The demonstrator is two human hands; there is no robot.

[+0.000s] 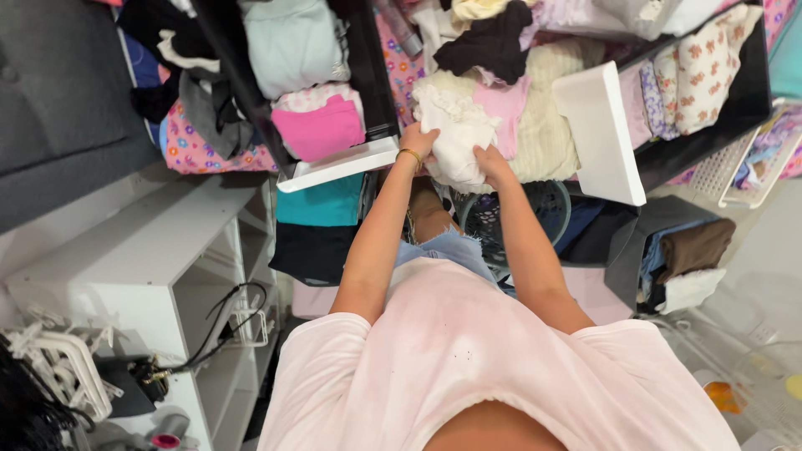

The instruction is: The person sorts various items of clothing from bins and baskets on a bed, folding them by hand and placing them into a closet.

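Both my hands grip a crumpled white garment (455,134) above the middle open drawer. My left hand (418,140) pinches its left edge; a thin gold bracelet sits on that wrist. My right hand (491,163) clutches its lower right side. The garment rests against a cream knitted piece (547,125) and a pale pink folded top (505,104) in the same drawer. A black garment (489,46) lies just behind them.
A left drawer (334,165) holds mint, pink and white folded clothes. A right drawer (597,138) holds floral fabrics. White shelving (142,267) with cables and hangers stands at left. A dark mesh basket (518,213) and stacked clothes sit below.
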